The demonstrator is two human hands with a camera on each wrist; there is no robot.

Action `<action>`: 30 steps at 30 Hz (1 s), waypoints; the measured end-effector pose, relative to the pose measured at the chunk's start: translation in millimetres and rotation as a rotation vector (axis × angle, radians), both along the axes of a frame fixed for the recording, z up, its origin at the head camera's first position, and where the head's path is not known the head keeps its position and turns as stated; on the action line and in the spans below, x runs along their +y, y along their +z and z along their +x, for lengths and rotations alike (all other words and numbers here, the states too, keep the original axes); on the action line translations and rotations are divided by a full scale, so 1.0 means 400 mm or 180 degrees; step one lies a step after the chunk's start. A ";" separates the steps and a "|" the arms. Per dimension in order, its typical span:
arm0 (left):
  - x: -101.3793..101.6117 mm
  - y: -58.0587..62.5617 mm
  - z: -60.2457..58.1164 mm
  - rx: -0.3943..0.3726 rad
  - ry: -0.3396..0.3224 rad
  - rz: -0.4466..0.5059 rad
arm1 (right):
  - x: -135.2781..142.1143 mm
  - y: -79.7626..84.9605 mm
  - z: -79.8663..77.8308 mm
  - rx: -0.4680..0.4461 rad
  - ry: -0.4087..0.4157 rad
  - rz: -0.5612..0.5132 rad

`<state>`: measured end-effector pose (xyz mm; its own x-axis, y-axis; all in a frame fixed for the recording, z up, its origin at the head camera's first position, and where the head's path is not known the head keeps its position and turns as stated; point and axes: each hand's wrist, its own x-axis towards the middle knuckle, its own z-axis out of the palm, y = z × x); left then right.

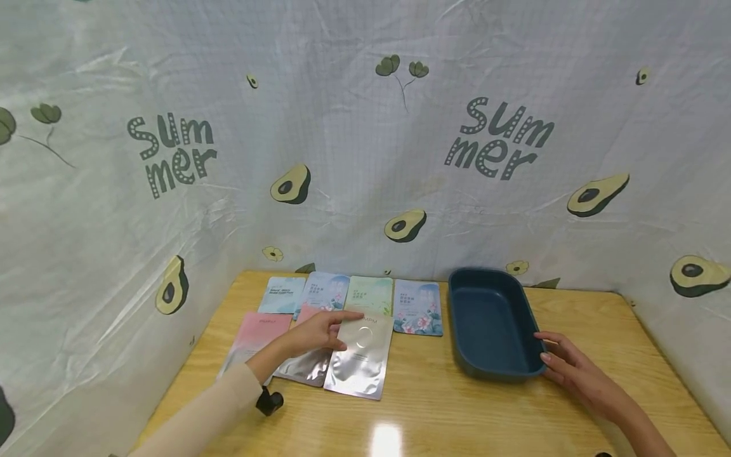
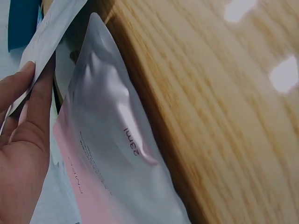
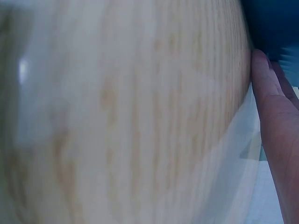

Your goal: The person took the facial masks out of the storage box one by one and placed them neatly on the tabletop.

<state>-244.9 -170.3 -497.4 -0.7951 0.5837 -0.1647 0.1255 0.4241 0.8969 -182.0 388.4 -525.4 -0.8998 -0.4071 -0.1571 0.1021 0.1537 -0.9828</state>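
Note:
My left hand [image 1: 316,333] pinches the edge of a silver face mask packet [image 1: 360,362]; in the left wrist view the thumb lies on one face of the packet [image 2: 49,35] and fingers lie behind it. Beside it are two pink-and-silver face mask packets, the nearer one [image 1: 305,368] partly covered by the hand and the other [image 1: 259,333] further left. In the left wrist view, a pink-and-silver packet [image 2: 112,140] marked 23ml fills the middle. My right hand [image 1: 582,377] touches the right side of a dark blue plastic bin [image 1: 497,371], fingers extended.
Behind lies a row of smaller packets: a pale blue one [image 1: 282,295], a blue one [image 1: 325,292], a green one [image 1: 371,292] and a blue floral one [image 1: 418,308]. All rest on a wooden table [image 1: 434,406]. A printed curtain [image 1: 354,133] hangs around the back and sides.

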 end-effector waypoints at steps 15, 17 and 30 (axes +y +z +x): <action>0.031 -0.009 0.007 -0.0013 0.0420 -0.0247 | 0.012 -0.003 -0.011 -0.0019 0.0037 0.0010; 0.036 -0.010 0.008 0.0173 0.0453 -0.0482 | 0.012 -0.006 -0.011 -0.0035 0.0034 0.0002; 0.097 0.000 0.047 0.1294 0.0483 -0.1703 | 0.017 0.006 -0.018 -0.0162 0.0101 0.0008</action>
